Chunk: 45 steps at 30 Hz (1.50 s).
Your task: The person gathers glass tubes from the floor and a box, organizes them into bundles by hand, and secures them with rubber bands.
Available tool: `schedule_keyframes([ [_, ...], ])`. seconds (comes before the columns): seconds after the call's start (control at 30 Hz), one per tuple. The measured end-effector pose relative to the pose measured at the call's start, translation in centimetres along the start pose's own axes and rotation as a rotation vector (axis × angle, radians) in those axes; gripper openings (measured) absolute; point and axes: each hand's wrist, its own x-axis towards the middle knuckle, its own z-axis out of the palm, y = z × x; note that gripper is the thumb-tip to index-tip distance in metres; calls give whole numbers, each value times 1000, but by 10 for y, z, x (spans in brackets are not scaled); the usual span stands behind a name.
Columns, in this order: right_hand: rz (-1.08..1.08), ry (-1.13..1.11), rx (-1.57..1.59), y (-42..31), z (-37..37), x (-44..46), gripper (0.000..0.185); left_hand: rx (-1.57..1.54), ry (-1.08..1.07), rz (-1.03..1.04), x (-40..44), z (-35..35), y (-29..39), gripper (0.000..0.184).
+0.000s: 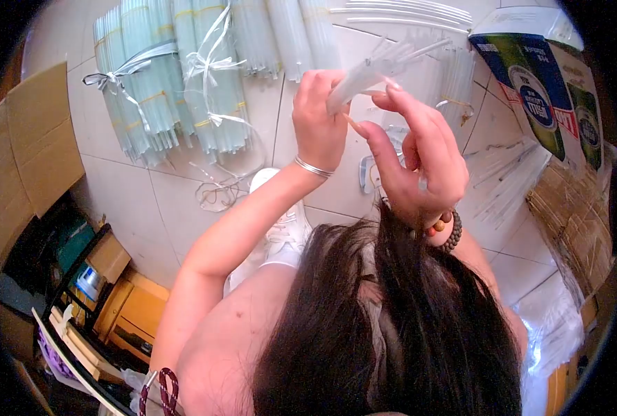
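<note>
My left hand (320, 121), with a silver bangle at the wrist, is closed around a bundle of thin clear plastic tubes (355, 84). The bundle tilts up to the right, and its far ends fan out unevenly. Close to its right side is my right hand (422, 149), wearing beaded bracelets. Its thumb and forefinger are curved and apart, with the fingertips close to the tubes. I see nothing plainly held in it; a thin band there would be too small to make out.
Large tube bundles (138, 76), tied with ribbon and yellow bands, lie on the tiled floor at the back left. Loose tubes (506, 184) lie to the right, near a printed beer carton (530, 90). Cardboard (34, 139) and a wooden stool (131, 312) stand left. Long dark hair hangs below.
</note>
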Motion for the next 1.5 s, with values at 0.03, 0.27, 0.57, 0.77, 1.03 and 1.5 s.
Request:
schedule_keyframes([
  [0.03, -12, -1, -10, 0, 0, 1, 36, 10, 6, 24, 1, 1, -3, 27],
  [0.27, -142, 15, 27, 15, 2, -1, 45, -10, 34, 4, -1, -2, 8, 27],
  [0.57, -21, 5, 11, 8, 3, 3, 35, -17, -6, -19, -1, 0, 2, 27],
  [0.77, 85, -7, 130, 3, 0, -1, 29, -32, -21, -41, -8, -2, 0, 31],
  [1.03, 165, -157, 218, -10, -6, 1, 24, -229, -46, -90, -16, -6, -6, 29],
  [1.5, -31, 265, 536, -13, -49, 31, 26, -86, -24, 56, -15, -4, -13, 22],
])
